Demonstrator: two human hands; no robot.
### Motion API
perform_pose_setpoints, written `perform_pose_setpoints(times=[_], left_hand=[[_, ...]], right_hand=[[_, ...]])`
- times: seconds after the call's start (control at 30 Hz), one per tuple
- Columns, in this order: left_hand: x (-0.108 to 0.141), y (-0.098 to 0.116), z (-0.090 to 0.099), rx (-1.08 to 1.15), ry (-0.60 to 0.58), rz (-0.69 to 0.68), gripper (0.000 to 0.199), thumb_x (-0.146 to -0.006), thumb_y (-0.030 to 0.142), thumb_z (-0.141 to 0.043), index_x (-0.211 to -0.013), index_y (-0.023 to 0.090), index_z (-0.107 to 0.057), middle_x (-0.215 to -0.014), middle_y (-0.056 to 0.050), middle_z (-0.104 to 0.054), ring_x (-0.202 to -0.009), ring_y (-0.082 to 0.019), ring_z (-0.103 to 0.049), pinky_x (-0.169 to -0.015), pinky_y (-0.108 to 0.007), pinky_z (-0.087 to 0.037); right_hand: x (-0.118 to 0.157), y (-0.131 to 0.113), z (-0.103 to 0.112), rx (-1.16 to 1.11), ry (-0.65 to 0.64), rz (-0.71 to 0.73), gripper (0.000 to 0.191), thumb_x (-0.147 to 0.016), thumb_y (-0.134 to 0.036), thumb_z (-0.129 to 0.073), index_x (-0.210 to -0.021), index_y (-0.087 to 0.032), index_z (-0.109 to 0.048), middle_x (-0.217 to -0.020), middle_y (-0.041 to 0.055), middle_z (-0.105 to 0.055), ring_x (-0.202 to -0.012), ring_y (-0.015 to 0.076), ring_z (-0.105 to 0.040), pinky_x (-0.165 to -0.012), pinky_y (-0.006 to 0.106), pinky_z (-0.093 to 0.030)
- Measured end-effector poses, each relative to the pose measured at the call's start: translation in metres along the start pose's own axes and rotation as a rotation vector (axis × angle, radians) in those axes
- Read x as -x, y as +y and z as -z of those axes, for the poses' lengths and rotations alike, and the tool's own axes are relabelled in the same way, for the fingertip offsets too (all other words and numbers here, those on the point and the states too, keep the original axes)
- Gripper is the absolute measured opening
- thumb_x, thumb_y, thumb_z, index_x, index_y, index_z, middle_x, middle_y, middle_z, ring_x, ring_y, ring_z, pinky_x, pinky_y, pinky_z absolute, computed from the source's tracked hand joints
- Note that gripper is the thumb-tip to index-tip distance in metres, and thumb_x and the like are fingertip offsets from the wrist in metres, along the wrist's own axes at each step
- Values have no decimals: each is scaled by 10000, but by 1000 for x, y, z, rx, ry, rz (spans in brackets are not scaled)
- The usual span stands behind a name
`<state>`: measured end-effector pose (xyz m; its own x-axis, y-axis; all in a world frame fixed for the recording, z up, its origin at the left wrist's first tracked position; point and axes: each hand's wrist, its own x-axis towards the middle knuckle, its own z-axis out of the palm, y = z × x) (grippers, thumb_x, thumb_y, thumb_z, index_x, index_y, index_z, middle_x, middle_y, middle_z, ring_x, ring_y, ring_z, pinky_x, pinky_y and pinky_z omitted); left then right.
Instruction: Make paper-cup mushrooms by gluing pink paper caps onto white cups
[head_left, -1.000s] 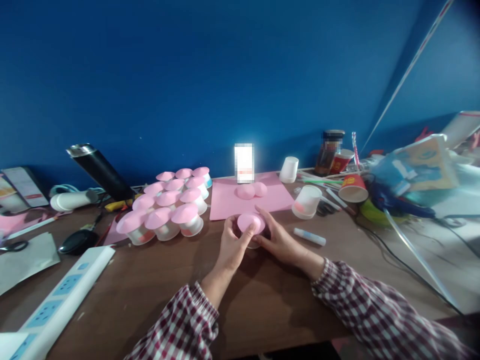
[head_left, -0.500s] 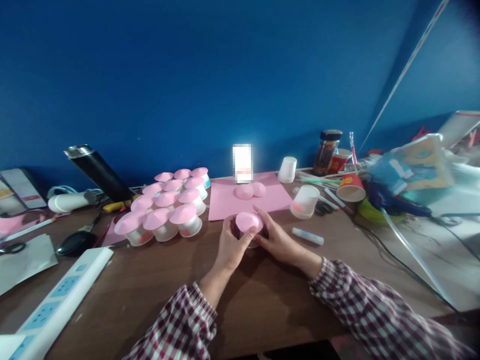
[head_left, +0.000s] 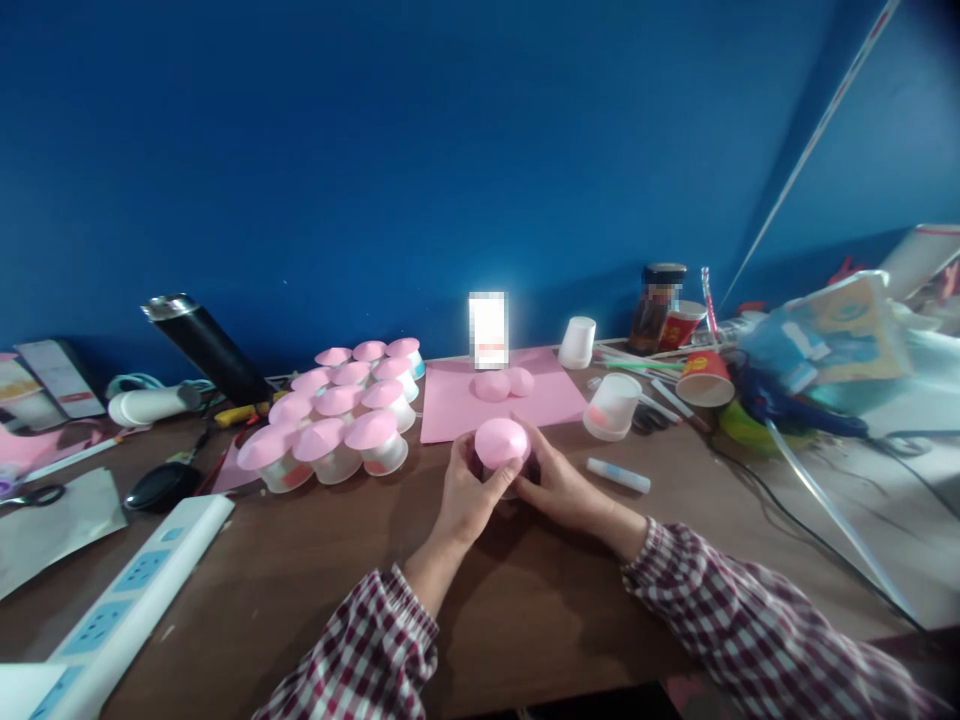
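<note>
Between my hands at mid-table is a pink paper cone [head_left: 502, 442], which sits on a cup mostly hidden by my fingers. My left hand [head_left: 474, 487] wraps the left side, its thumb pressed on the cone's lower edge. From the right, my right hand [head_left: 561, 482] curls around the same piece, thumb low near the cup. Just beyond lies a sheet of pink paper [head_left: 450, 412], with two loose pink cones [head_left: 492, 386] on it. To the left stand several cups with pink cone tops [head_left: 375, 430], set in rows.
On the right are a glue stick [head_left: 618, 475], a translucent cup [head_left: 613, 405], an upturned white cup [head_left: 577, 342] and a red paper cup [head_left: 705, 379]. A power strip [head_left: 142, 590], a computer mouse [head_left: 161, 485] and a black flask [head_left: 214, 345] occupy the left. A blue wall [head_left: 375, 150] rises behind.
The cone tilts slightly more toward me and sits a little differently in my grip. Both hands stay around it. The whole view has shifted slightly.
</note>
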<state>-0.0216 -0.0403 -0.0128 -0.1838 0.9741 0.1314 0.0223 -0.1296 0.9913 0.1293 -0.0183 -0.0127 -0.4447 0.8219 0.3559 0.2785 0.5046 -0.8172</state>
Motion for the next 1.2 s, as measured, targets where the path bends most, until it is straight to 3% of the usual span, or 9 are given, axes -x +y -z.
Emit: perform_pose_setpoints(times=[0.13,0.33,0.43,0.53,0.63,0.83,1.2], left_hand=[[2,5,1,0,-4,53,585,-658,377,-779,-1123,145,-511,-1081,-114,-634,-960,-218,-624,-851,-353,-495],[5,6,3,65,-35,41,428,-828,484,-596,-1108,170,-519,-1059,-80,-630,-986,-193,-593,-890,-327,-466],[5,6,5,34,1,41,364,-889,489,-492,-1084,185,-538,-1066,-71,-618,-994,-194,-574,-878,-319,-463],[4,5,7,-54,40,18,339,-937,441,-389,-1037,174,-573,-1097,-93,-600,-1030,-207,-551,-912,-337,-442],[2,5,8,-84,36,-13,325,-948,384,-351,-1005,166,-585,-1086,-102,-597,-1029,-206,-546,-927,-340,-432],[1,5,6,-80,63,36,257,-922,356,-396,-946,169,-571,-926,-60,-606,-865,-177,-562,-802,-300,-477],[3,7,3,-35,73,52,241,-895,367,-453,-932,175,-594,-914,-49,-634,-868,-183,-583,-803,-296,-477]], right_hand=[[1,0,0,-3,0,-7,859,-792,-209,-665,-1507,-198,-189,-1405,165,-478,-1290,289,-473,-1063,482,-388],[1,-1,5,-31,14,-24,991,-701,-369,-790,-1491,-206,-214,-1406,169,-469,-1273,308,-480,-1016,474,-434],[2,-9,13,102,165,181,698,-772,-368,-727,-1374,-201,-415,-1303,159,-538,-1192,299,-521,-966,474,-453],[2,-16,21,316,282,455,298,-810,-243,-679,-1103,-227,-623,-964,82,-630,-905,235,-579,-808,417,-489],[3,-16,23,391,248,571,229,-812,-167,-672,-1028,-244,-671,-830,46,-622,-769,191,-548,-694,351,-478],[2,-12,19,422,149,565,187,-840,-143,-647,-1009,-216,-686,-839,52,-659,-770,183,-543,-700,346,-471],[2,-11,16,400,133,513,204,-866,-158,-611,-1040,-230,-689,-830,54,-658,-765,188,-549,-703,355,-483]])
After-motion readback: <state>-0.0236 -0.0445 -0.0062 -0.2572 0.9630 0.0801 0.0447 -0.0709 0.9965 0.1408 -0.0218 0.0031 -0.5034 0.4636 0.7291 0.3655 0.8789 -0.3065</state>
